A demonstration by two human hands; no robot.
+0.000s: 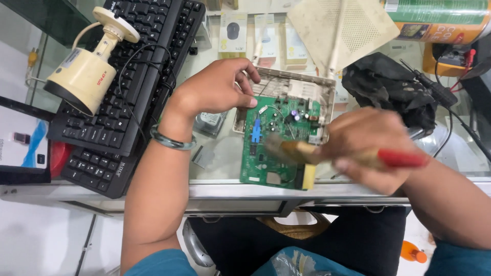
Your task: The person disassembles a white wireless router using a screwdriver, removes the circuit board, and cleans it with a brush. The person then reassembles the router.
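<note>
Two hands worked at a glass counter: the left hand pinned a green circuit board steady near centre while the right hand gripped a red-handled brush over it.

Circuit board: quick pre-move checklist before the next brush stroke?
1. Green circuit board steadied: ok, left hand presses its upper left edge.
2. Brush gripped: ok, right hand is closed on the red handle.
3. Bristles on the board: cannot tell, motion blur.
4. Board supported: ok, it lies on the glass table, top end in the open beige casing.
5. Stroke path clear: ok, the black keyboard and beige security camera lie off to the left.
</note>
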